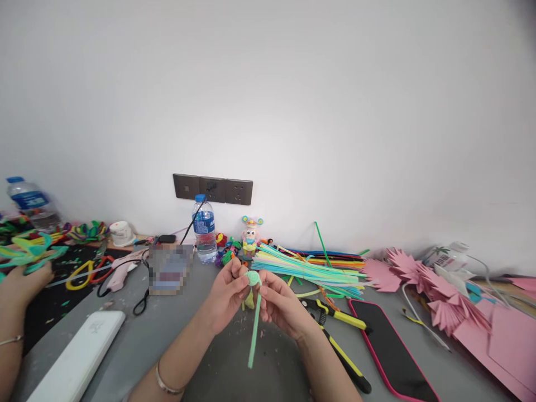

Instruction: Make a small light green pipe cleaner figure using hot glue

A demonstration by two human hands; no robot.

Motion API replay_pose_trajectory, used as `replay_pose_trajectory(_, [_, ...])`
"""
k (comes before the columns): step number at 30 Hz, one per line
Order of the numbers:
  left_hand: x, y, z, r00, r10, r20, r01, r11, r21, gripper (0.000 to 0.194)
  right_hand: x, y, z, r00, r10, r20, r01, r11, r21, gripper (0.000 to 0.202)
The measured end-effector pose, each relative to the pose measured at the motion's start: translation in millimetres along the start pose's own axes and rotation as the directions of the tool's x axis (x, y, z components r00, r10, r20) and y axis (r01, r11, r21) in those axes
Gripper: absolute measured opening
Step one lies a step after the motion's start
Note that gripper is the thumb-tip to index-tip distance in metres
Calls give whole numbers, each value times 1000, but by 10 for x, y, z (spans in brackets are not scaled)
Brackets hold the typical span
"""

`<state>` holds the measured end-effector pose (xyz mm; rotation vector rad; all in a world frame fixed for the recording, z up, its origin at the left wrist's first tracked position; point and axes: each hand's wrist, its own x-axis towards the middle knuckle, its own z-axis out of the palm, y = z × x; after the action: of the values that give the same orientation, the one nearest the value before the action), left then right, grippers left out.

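Between my two hands is a mint-green pipe cleaner [254, 329], coiled into a flat round spiral at its top. Its straight tail hangs down toward the table. My left hand [228, 293] pinches the left side of the coil between thumb and fingers. On the other side, my right hand [278, 304] grips the pipe cleaner where the tail leaves the coil. A small pale-yellow piece [250, 300] shows behind the tail; what it belongs to is hidden. Behind my hands lies a bundle of pastel pipe cleaners [310, 269].
Yellow-black pliers [343, 318] and a pink-cased phone [391, 349] lie to the right, near folded pink paper [456, 312]. A water bottle [204, 229] and a small figurine [250, 237] stand behind. At left are a white power bank [79, 357], a glue gun [121, 271] and a co-worker's hand [29, 285].
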<state>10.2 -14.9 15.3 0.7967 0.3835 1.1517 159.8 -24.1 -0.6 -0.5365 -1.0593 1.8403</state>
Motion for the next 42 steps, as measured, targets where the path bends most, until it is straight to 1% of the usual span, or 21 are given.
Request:
replay_pose_trajectory(3, [-13,1,32,1000,-25,-11,25,1000,2,42,5,5,-28,1000,14,26,-14,1000,-11,29])
replay_pose_trajectory(7, [-29,3,49,999,-48,15,48,999,21,41,9,-1,-54,1000,5,28,-4,1000,-16,28])
replay_pose_trajectory(15, [-33,-14,55,999,-52,10,51,998,34,43,-16,-44,-96,1000,12,-17,-12,1000,-18,27])
replay_pose_trajectory(19, [-35,0,79,997,-78,11,77,996,42,45,-28,-62,-78,997,66,36,-66,998,-22,26])
replay_pose_trajectory(21, [-37,1,84,997,-82,12,82,996,42,45,-28,-60,-74,997,62,45,-60,998,-27,27])
replay_pose_trajectory(25, [-44,-21,86,996,-83,36,81,996,43,41,-23,-41,-88,998,34,47,-33,999,-20,27])
replay_pose_trajectory(30, [-46,-67,87,993,-61,98,59,998,27,38,-26,-39,-99,998,4,55,-3,1000,-9,23])
replay_pose_trajectory(32, [-45,-76,84,995,-43,91,41,999,19,38,-29,-43,-101,998,-10,66,10,1000,-1,22])
replay_pose_trajectory(36, [-43,-77,77,998,-26,51,24,999,28,40,-29,-40,-118,997,-26,69,25,1000,9,27])
replay_pose_trajectory(40, [-45,-74,76,997,-16,70,11,997,76,43,-29,-32,-122,999,-8,49,8,1000,2,26])
replay_pose_trajectory(42, [-48,-68,69,996,-33,85,24,994,107,43,-33,-34,-110,999,-7,50,7,1000,-6,26])
